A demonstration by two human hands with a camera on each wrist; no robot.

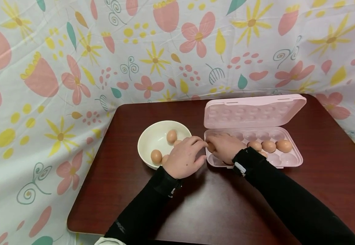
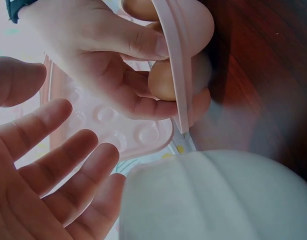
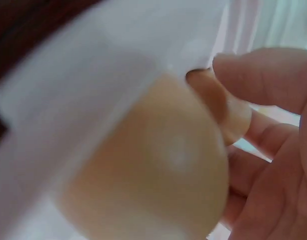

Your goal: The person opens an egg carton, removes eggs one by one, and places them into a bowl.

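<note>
My right hand [image 1: 224,146] reaches into the left end of a pink egg carton [image 1: 296,158], its thumb and fingers round a brown egg [image 1: 211,147]. In the left wrist view that egg [image 2: 162,82] sits low in a cup behind the carton's rim. Another egg [image 3: 158,165] looms large and blurred in the right wrist view. My left hand [image 1: 184,158] hovers between the carton and a cream bowl [image 1: 146,143], fingers loosely spread and holding nothing. Several brown eggs lie in the bowl, one egg [image 1: 172,136] toward its back; my left hand partly covers others.
The carton's lid [image 1: 254,114] stands raised at the back. Several eggs, such as one egg [image 1: 284,146], fill cups on its right side. Everything stands on a dark red-brown table [image 1: 202,217], with a flowered cloth [image 1: 165,68] hanging behind and at the left.
</note>
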